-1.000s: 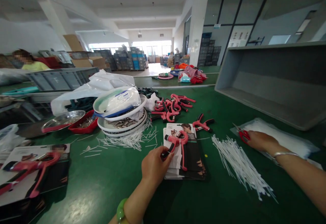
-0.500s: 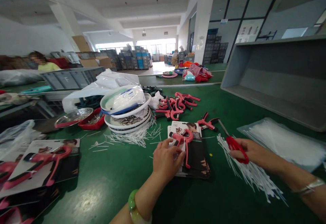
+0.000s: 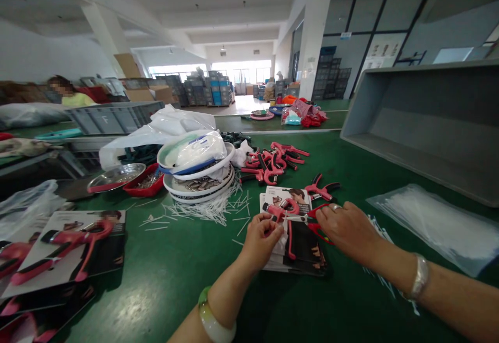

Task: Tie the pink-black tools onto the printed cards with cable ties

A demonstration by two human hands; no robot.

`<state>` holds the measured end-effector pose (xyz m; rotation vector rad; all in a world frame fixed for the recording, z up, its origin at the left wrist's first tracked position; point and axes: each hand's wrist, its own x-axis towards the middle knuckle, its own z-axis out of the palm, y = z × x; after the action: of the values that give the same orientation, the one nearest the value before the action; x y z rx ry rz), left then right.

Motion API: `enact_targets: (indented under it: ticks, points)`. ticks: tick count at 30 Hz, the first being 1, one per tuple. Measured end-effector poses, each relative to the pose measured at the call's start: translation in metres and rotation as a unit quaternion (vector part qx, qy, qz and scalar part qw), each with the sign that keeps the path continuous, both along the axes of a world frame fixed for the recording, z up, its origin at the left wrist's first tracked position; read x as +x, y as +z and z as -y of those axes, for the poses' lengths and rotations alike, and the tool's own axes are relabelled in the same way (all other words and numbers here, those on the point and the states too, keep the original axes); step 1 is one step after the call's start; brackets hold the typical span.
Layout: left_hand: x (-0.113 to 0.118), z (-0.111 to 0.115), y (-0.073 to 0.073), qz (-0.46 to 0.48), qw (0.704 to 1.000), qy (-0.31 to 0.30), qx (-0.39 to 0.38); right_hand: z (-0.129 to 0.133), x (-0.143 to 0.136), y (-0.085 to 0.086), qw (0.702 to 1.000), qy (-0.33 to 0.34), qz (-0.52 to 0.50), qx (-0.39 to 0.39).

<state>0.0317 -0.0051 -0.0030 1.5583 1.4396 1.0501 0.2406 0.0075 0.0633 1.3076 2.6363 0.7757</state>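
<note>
Packs [image 3: 68, 270] lie well left of the card stack [image 3: 306, 241]. Over its left edge, your left hand [image 3: 258, 243] brings thumb and fingers close together at a white tie [image 3: 286, 221]; whether it pinches it, I cannot tell. Atop the stack lies the pink grip tool [image 3: 276, 211]. From its right, your right hand [image 3: 349, 229] is clamped on red scissors [image 3: 313, 213]; a slipping blade could nick your fingers or score the card.

The right hand [image 3: 346, 228] has brought the red scissors [image 3: 311, 219] leftward, up to the pink clamp [image 3: 275, 210].
</note>
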Motion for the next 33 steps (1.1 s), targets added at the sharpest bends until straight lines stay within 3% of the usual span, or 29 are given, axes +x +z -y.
enact_targets:
  ticks: [12, 16, 21, 23, 25, 28, 30, 33]
  points:
    - [0.001, -0.002, -0.003, 0.027, 1.000, -0.006, 0.009, -0.018, 0.013, -0.021, 0.997, 0.075, -0.002, 0.023]
    - [0.001, -0.003, -0.005, 0.037, 0.999, -0.006, 0.012, -0.025, 0.017, -0.024, 0.996, 0.085, -0.013, -0.027]
    - [0.003, -0.002, -0.009, 0.077, 0.997, 0.006, 0.019, -0.026, 0.021, -0.024, 0.993, 0.041, -0.033, -0.109]
    - [-0.001, -0.006, -0.011, 0.141, 0.989, 0.053, 0.007, -0.023, 0.022, -0.016, 0.987, 0.002, -0.055, -0.149]
    - [-0.012, -0.012, -0.013, 0.188, 0.971, 0.150, 0.005, -0.021, 0.020, -0.003, 0.979, -0.039, -0.068, -0.191]
    - [-0.032, -0.018, -0.012, 0.125, 0.950, 0.278, 0.065, -0.016, 0.008, 0.023, 0.961, -0.062, -0.042, -0.265]
    - [-0.040, -0.015, -0.008, 0.041, 0.964, 0.249, 0.080, -0.014, -0.006, 0.038, 0.950, -0.061, -0.009, -0.305]
    - [-0.036, -0.001, 0.002, -0.085, 0.991, 0.104, 0.009, -0.017, -0.027, 0.050, 0.946, -0.050, 0.027, -0.321]
